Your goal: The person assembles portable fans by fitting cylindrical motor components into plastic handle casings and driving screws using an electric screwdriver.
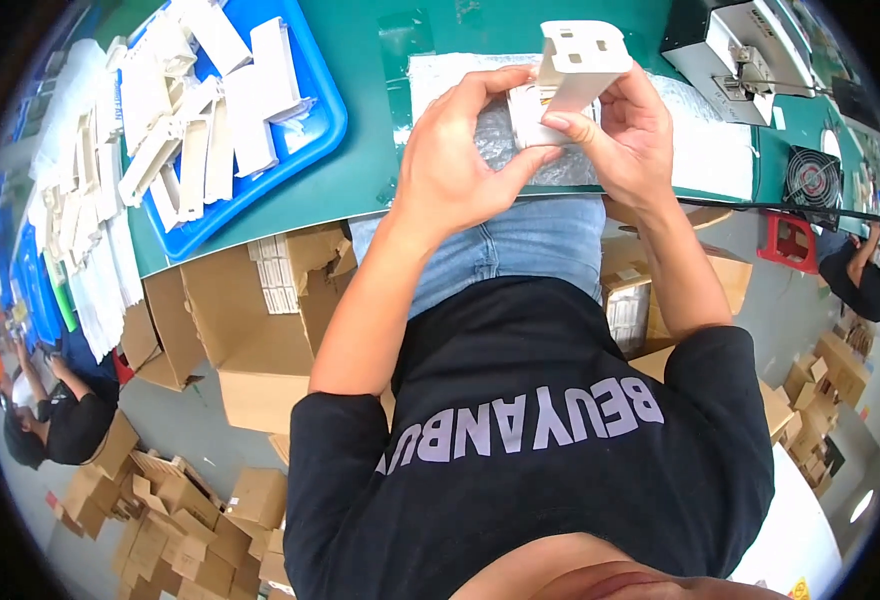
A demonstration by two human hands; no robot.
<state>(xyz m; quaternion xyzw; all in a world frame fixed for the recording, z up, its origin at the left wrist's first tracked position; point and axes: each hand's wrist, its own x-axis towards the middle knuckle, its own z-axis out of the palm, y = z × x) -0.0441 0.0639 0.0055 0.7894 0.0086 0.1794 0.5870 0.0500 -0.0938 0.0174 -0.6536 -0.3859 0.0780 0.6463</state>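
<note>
At upper centre, the left hand point(450, 150), curved in a wide C, and the more closely bent right hand point(635, 145) grasp a white, boxy, hard-plastic housing point(582, 72) over crinkled clear film point(572, 175).

Illumination is bright and fairly even, with whitish glare on the plastic film point(705, 120). Fisheye distortion bends the table point(360, 170) edge. Detail softens toward the dark circular border.

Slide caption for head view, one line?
Left hand and right hand hold a white casing over the green table, with a blue tray of white parts to the left.
</note>
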